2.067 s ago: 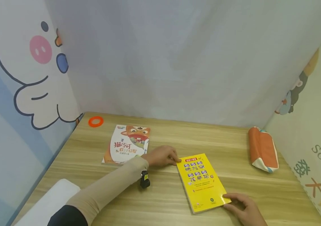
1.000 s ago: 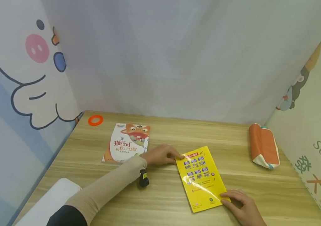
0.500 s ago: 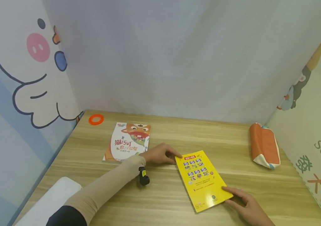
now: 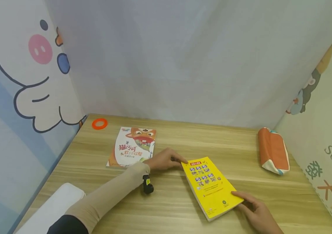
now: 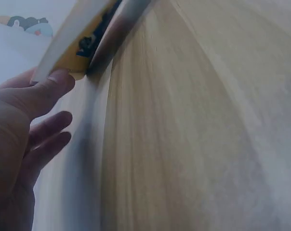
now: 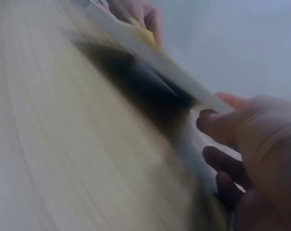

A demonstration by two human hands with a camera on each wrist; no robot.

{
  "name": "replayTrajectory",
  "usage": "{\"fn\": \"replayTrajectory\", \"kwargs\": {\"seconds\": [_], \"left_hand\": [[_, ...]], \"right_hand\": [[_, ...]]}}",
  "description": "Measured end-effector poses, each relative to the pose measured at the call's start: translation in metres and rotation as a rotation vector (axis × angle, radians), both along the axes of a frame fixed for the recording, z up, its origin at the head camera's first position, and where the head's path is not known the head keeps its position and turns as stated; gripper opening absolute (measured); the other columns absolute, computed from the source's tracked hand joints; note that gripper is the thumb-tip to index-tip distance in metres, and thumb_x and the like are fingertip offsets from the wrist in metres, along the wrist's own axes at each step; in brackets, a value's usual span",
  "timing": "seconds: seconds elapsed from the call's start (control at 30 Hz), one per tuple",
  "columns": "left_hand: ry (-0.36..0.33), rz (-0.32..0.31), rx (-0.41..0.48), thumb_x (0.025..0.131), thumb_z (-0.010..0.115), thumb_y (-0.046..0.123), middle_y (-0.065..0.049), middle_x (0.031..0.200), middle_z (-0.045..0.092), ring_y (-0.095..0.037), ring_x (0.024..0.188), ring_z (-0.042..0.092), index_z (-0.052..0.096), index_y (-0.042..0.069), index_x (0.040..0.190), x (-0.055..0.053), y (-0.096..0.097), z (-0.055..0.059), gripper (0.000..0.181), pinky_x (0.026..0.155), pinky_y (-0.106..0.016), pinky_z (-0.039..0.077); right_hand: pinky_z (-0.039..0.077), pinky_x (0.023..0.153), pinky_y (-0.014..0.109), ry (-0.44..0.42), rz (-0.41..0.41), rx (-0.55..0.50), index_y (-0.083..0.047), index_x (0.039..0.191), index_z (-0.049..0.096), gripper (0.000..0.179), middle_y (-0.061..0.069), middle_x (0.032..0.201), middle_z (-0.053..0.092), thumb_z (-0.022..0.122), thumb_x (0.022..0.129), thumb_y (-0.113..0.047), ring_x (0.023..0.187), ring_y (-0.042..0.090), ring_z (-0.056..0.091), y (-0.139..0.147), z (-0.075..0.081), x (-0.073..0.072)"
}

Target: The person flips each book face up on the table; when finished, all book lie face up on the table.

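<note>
Both hands hold a thick yellow book (image 4: 210,185) with small purple pictures and a red label on its upward face. My left hand (image 4: 166,159) pinches the far left corner, its thumb against the book's edge in the left wrist view, where the lower fingers stay apart from it. At the near right corner, my right hand (image 4: 258,211) grips between thumb and fingers. The book (image 6: 160,62) is tilted, with a dark shadow under it on the wood in the right wrist view. White page edges show along its left and near sides.
A white picture book (image 4: 132,146) with a cartoon animal lies behind the left forearm. An orange ring (image 4: 99,123) sits near the back left corner, and an orange-and-white pouch (image 4: 273,151) at the right. A white flat object (image 4: 52,208) lies front left on the wooden table (image 4: 160,208).
The yellow book has changed tilt, and more of its page edges now shows. The right hand has shifted slightly right with its corner; the left hand stays nearly in place.
</note>
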State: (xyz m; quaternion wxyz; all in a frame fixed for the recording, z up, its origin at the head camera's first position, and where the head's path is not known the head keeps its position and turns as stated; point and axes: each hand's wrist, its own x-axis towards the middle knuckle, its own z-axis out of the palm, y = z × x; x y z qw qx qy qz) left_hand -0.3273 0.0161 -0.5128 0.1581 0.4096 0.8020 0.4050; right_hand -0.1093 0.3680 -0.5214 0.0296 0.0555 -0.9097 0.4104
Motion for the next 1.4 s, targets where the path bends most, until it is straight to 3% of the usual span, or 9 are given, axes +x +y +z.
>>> {"fn": "replayTrajectory", "kwargs": {"seconds": [0.1,0.2,0.33,0.5,0.8,1.03,1.23,1.3,1.4], "left_hand": [[0.008,-0.005,0.022,0.096,0.073,0.014,0.002,0.122,0.077,-0.003,0.099,0.067,0.079,0.022,0.118,0.002,-0.002,0.007,0.025,0.083,-0.019,0.053],[0.033,-0.008,0.069,0.097,0.071,0.016,0.002,0.120,0.077,-0.004,0.101,0.066,0.079,0.021,0.118,0.004,-0.004,0.017,0.023,0.082,-0.021,0.052],[0.096,-0.042,0.155,0.097,0.070,0.016,-0.003,0.115,0.071,-0.009,0.095,0.060,0.078,0.013,0.118,0.005,-0.005,0.031,0.022,0.079,-0.025,0.054],[0.100,-0.063,0.205,0.099,0.068,0.015,-0.009,0.124,0.070,-0.011,0.098,0.062,0.077,0.009,0.118,0.005,-0.006,0.041,0.022,0.077,-0.031,0.056],[0.092,0.035,0.138,0.102,0.065,0.018,-0.008,0.120,0.077,-0.018,0.102,0.071,0.075,0.010,0.123,0.011,-0.008,0.052,0.025,0.087,-0.026,0.055],[0.049,0.076,0.170,0.105,0.060,0.022,-0.002,0.113,0.077,-0.020,0.099,0.070,0.071,0.016,0.129,0.012,-0.007,0.055,0.027,0.084,-0.028,0.054],[-0.034,0.067,0.228,0.108,0.053,0.020,-0.005,0.127,0.074,-0.025,0.099,0.069,0.056,0.021,0.149,0.012,-0.007,0.061,0.041,0.088,-0.051,0.058],[-0.039,0.067,0.237,0.109,0.052,0.019,-0.006,0.126,0.074,-0.028,0.098,0.067,0.052,0.022,0.152,0.011,-0.007,0.061,0.043,0.087,-0.049,0.058],[-0.027,0.076,0.240,0.109,0.052,0.020,-0.005,0.119,0.075,-0.036,0.096,0.064,0.053,0.022,0.151,0.011,-0.007,0.061,0.043,0.075,-0.034,0.055]], "right_hand": [[0.054,0.088,0.013,0.062,-0.017,-0.012,-0.013,0.132,0.069,0.037,-0.013,0.131,0.067,0.068,0.096,-0.005,0.114,-0.020,0.053,0.000,0.007,-0.001],[0.051,0.089,0.008,0.184,0.024,-0.066,-0.004,0.131,0.067,0.038,-0.025,0.132,0.062,0.063,0.095,0.008,0.117,-0.020,0.053,0.001,0.014,-0.003],[0.051,0.089,0.006,0.347,0.097,-0.151,0.006,0.128,0.065,0.041,-0.025,0.131,0.063,0.058,0.091,0.021,0.114,-0.014,0.059,0.002,0.022,-0.009],[0.054,0.075,0.012,0.408,0.071,-0.190,0.005,0.124,0.068,0.042,-0.024,0.111,0.069,0.056,0.089,0.025,0.091,-0.007,0.066,0.002,0.029,-0.014],[0.055,0.068,0.017,0.346,0.028,-0.208,0.011,0.110,0.068,0.020,-0.016,0.093,0.073,0.057,0.094,0.017,0.078,-0.001,0.066,-0.002,0.037,-0.019],[0.049,0.057,0.022,0.276,-0.054,-0.176,0.004,0.102,0.069,0.010,-0.010,0.080,0.069,0.060,0.099,0.005,0.065,0.006,0.057,-0.007,0.042,-0.020],[0.046,0.052,0.025,0.231,-0.104,-0.115,0.000,0.110,0.073,0.014,-0.007,0.074,0.061,0.063,0.101,-0.004,0.062,0.006,0.052,-0.011,0.044,-0.024],[0.047,0.052,0.023,0.228,-0.107,-0.107,0.001,0.115,0.072,0.018,-0.011,0.076,0.064,0.064,0.100,-0.005,0.062,0.004,0.055,-0.011,0.045,-0.025],[0.048,0.052,0.023,0.240,-0.078,-0.124,0.003,0.128,0.066,0.029,-0.016,0.081,0.069,0.064,0.099,-0.002,0.062,0.003,0.058,-0.012,0.045,-0.027]]}}
